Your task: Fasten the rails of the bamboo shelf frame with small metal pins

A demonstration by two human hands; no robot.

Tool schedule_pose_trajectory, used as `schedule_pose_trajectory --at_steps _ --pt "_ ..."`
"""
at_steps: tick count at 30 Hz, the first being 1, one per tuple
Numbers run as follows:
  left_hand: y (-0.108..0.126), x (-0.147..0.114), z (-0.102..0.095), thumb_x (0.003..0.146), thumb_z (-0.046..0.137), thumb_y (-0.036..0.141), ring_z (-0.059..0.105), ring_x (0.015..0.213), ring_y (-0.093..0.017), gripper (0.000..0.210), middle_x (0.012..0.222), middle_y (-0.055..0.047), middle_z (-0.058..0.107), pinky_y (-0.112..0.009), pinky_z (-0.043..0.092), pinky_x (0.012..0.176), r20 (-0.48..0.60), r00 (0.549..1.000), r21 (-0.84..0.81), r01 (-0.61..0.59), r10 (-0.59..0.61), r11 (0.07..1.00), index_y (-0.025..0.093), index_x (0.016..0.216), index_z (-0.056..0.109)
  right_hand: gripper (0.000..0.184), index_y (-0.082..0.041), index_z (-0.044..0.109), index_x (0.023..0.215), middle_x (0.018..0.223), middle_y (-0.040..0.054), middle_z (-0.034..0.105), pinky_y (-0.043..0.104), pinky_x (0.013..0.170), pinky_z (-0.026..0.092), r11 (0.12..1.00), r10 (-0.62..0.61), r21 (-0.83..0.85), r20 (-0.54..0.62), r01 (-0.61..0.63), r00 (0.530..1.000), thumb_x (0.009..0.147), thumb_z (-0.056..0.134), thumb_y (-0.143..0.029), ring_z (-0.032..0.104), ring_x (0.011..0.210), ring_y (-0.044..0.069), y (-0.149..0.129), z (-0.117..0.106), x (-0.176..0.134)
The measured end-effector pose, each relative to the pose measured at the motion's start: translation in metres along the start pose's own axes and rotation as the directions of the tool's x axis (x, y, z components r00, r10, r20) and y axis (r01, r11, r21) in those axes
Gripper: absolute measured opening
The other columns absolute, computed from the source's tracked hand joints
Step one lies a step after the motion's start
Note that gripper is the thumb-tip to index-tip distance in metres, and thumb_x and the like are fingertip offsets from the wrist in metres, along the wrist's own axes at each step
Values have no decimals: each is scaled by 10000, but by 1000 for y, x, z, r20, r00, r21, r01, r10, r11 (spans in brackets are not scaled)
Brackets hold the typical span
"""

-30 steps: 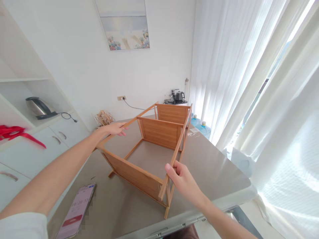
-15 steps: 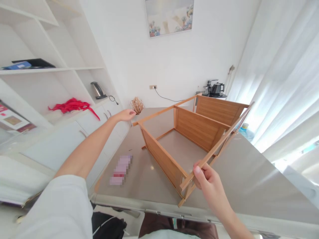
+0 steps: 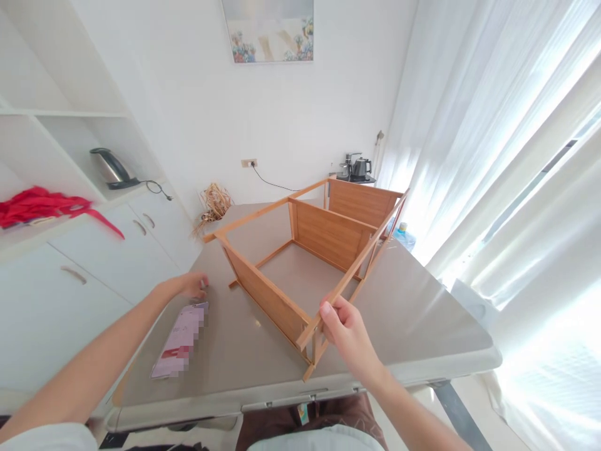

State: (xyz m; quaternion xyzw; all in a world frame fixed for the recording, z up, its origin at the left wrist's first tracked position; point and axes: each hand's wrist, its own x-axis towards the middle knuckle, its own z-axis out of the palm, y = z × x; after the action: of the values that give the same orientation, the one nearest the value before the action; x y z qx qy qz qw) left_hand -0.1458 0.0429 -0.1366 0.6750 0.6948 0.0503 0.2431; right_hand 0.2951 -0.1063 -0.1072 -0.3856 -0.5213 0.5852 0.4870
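A wooden shelf frame (image 3: 323, 235) with flat panels lies on its side on the table (image 3: 225, 351). My right hand (image 3: 345, 322) is closed around the near end of its upper rail (image 3: 357, 266). My left hand (image 3: 190, 285) is low over the table, left of the frame, its fingers bent together and pointing down. Whatever is between those fingertips is too small or hidden to make out. Just below that hand lies a flat pinkish item (image 3: 176, 344) with a red mark, partly blurred out.
White shelving at the left holds a kettle (image 3: 113, 169) and red cloth (image 3: 47, 207). Dried stalks (image 3: 213, 203) stand by the table's far left corner. Behind the frame is a dark kettle set (image 3: 360, 169); a clear bottle (image 3: 404, 237) stands near the curtain (image 3: 446, 125).
My left hand has come down and nearer, from beside the frame's far left corner to the tabletop by the pinkish item. My right hand keeps its hold; the view has turned right.
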Motion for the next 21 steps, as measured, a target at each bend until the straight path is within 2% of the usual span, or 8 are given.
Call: schedule_pose_trajectory --at_steps 3,8,12,15,19,21 --pt "-7 1 2 984 656 405 662 1141 -272 402 1316 -98 643 -470 592 954 106 985 156 122 -139 980 160 1301 626 554 -221 499 831 574 -118 227 243 488 131 999 -39 -13 41 39 998 866 612 -762 165 511 62 0 0 -3" --pt "-16 6 8 998 641 382 661 1137 -240 366 1336 -112 636 -456 589 960 152 966 213 176 -211 961 191 1309 621 550 -194 603 861 626 -75 328 238 528 205 986 -74 -142 83 85 994 814 686 -736 256 573 86 6 -8 -1" --pt "-20 8 14 988 655 389 663 1138 -252 405 1326 -114 637 -472 592 952 101 972 201 190 -214 961 168 1324 609 562 -194 596 728 612 -69 295 243 511 205 970 -78 -225 86 96 993 777 702 -743 245 562 89 13 -14 3" --pt "-21 5 12 988 654 390 663 1137 -252 404 1326 -113 637 -472 592 952 55 982 185 166 -179 969 167 1322 610 544 -203 572 697 599 -73 266 239 496 210 965 -97 -240 36 103 995 785 695 -726 235 554 91 15 -11 -5" --pt "-21 -7 -10 986 656 393 668 1124 -252 387 1311 -107 648 -460 595 944 -48 994 128 99 -94 987 164 1298 627 519 -212 534 662 584 -78 252 228 478 226 964 -154 -230 -64 135 986 788 708 -684 236 536 86 14 5 -23" --pt "-19 -18 -27 959 686 364 699 1062 -243 302 1162 -101 728 -430 583 973 -144 989 80 52 -40 995 138 1158 707 522 -222 481 630 562 -89 223 223 469 219 968 -166 -207 -105 142 980 785 721 -659 217 521 79 14 16 -28"
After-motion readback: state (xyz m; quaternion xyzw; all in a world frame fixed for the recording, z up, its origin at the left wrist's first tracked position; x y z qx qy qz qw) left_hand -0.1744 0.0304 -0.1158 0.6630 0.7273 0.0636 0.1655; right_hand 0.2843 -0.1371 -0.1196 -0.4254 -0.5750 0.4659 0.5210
